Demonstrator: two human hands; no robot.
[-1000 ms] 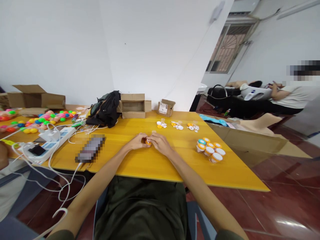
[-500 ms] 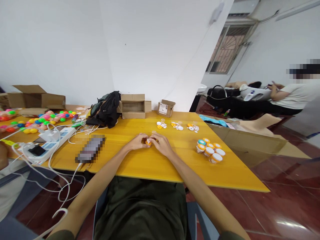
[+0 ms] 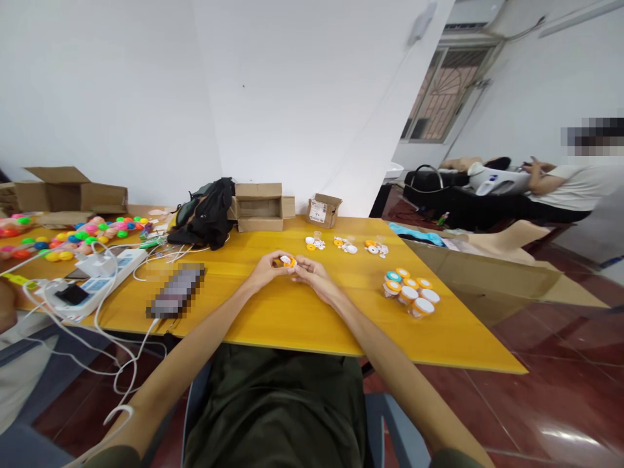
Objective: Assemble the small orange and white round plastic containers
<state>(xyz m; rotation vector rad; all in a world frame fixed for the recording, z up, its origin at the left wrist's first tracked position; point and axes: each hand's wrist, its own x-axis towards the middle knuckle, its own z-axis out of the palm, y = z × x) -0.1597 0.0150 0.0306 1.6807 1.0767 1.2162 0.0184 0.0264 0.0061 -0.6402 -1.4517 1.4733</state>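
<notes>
Between my two hands, above the middle of the yellow table [image 3: 292, 318], is a small round orange piece with white parts on it [image 3: 287, 261]; it looks like a lid. My left hand [image 3: 268, 270] grips it from the left, fingers curled round its edge. From the right, my right hand [image 3: 312, 273] closes thumb and fingers on its other side. Fingers cover part of the piece. Beyond my hands lie small groups of loose orange and white parts [image 3: 316, 244], [image 3: 345, 245] and more such parts [image 3: 377, 248].
Several clear jars with orange, white and teal lids [image 3: 409, 294] stand at the right. A phone [image 3: 176, 290], a power strip [image 3: 110, 279] with white cables and coloured balls [image 3: 88, 235] are at the left. Behind sit a black bag [image 3: 207, 211] and open cartons [image 3: 260, 207]. Another person [image 3: 570, 185] sits far right.
The orange piece has risen slightly and tilted, showing more of its white parts. My right hand has turned, its fingers shifting from above the piece to its right side.
</notes>
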